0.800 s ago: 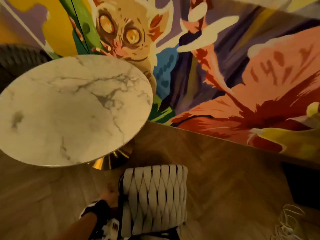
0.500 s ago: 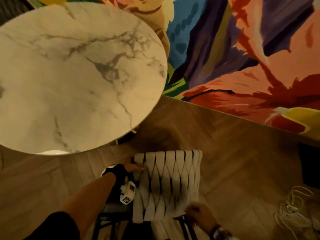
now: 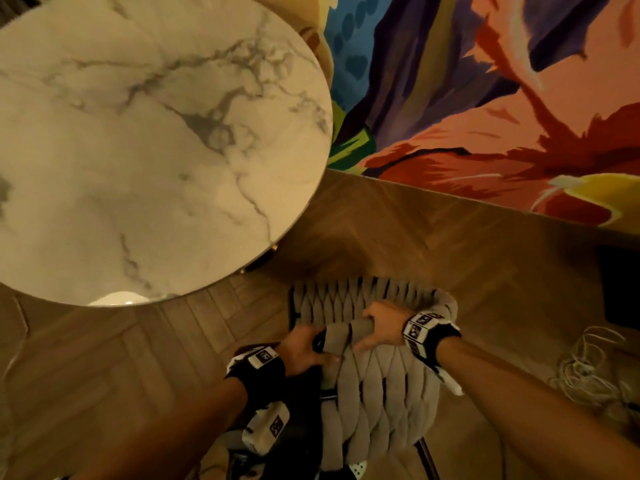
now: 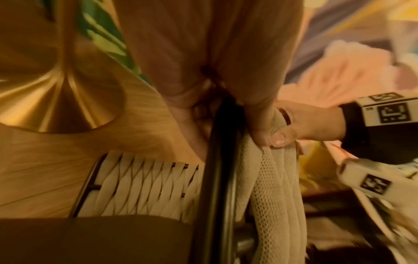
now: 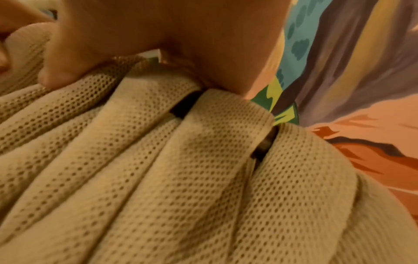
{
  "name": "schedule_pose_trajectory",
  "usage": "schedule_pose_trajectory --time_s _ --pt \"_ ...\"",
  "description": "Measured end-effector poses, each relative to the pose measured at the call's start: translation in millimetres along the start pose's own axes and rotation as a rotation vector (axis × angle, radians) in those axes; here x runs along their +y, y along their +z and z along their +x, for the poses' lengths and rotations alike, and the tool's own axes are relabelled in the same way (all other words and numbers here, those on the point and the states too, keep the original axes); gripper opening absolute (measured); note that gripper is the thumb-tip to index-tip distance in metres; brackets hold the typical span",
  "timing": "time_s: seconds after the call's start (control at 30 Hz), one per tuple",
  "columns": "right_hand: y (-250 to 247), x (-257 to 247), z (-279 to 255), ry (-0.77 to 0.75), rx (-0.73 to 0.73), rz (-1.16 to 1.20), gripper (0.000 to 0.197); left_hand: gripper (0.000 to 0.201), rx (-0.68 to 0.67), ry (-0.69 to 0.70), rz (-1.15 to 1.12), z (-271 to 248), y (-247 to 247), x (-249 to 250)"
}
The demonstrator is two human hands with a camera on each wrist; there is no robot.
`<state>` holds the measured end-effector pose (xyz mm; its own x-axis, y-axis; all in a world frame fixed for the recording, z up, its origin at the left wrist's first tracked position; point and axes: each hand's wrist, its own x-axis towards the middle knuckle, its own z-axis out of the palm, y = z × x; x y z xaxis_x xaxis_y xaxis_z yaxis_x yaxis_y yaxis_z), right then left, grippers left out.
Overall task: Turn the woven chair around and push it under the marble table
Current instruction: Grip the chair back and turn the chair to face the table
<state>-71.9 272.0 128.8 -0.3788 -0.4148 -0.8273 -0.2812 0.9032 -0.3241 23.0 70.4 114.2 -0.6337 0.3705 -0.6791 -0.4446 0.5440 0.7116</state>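
Observation:
The woven chair [image 3: 377, 382], beige straps on a black frame, stands on the wood floor just right of the round marble table [image 3: 145, 150]. My left hand [image 3: 304, 348] grips the left end of the backrest's top edge, fingers curled round the black frame [image 4: 224, 151]. My right hand [image 3: 381, 323] grips the top edge further right, thumb pressed on the straps [image 5: 158, 142]. In the left wrist view the woven seat [image 4: 144, 187] lies below, toward the table's gold base [image 4: 56, 100].
A painted mural wall [image 3: 485, 98] runs along the far side and right. A tangle of white cable [image 3: 595, 372] lies on the floor at right, beside a dark object [image 3: 620, 285]. Herringbone floor [image 3: 104, 375] spreads left of the chair.
My right hand has come up from the chair's lower right side and now grips the backrest top. My left hand stays on the left end. The view has dropped closer to the chair.

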Motion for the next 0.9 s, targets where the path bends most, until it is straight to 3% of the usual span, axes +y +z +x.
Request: schedule_pose_trajectory --time_s 0.17,0.3,0.43,0.57,0.77,0.9 --pt "-39.1 28.9 -87.7 0.037 0.158 0.042 0.059 0.048 0.048 0.229 0.17 7.8 -3.2 86.0" --pt "-57.7 52.6 -154.4 0.06 0.38 0.033 0.06 0.043 0.121 0.401 0.237 8.9 1.7 149.2" --pt "-37.1 59.3 -186.6 0.055 0.569 -0.019 0.049 0.044 0.18 0.476 0.32 7.2 23.6 155.7" --pt "19.6 63.4 -178.0 0.082 0.58 0.011 0.043 0.031 0.183 0.428 0.497 2.7 57.7 129.8" --pt "94.1 58.7 -155.5 0.148 0.471 0.018 0.041 0.031 0.054 0.163 0.698 -1.9 98.5 90.6" --pt "159.6 49.3 -158.9 0.118 0.43 0.043 0.036 0.025 0.053 0.068 0.561 -44.6 123.1 41.2"
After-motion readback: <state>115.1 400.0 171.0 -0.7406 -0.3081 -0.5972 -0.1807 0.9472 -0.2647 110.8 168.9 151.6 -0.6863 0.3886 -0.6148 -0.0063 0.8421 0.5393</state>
